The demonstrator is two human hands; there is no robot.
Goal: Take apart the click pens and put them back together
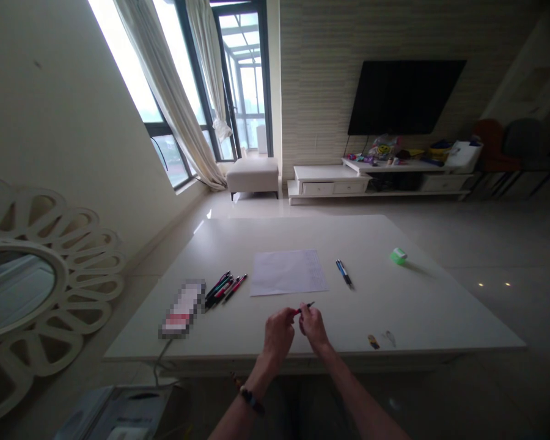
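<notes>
Close to the front edge of the white table, my left hand [279, 332] and my right hand [312, 325] meet with fingers closed on a red and black pen [297, 311]. Its dark end sticks out above my right fingers, while a red part shows between the two hands. The rest of it is hidden in my grip. Just beyond them lies a sheet of white paper [286, 272], with faint lines of writing along its right side. Several pens [223, 289] form a loose pile left of the sheet, and blue and black pens [343, 273] lie to its right.
A blurred-out, phone-like slab [182, 308] with a cable lies on the table [366, 238] at left. A green and white object [398, 256] stands at the right. Two small items, one of them yellow and dark [373, 341], lie near the front edge.
</notes>
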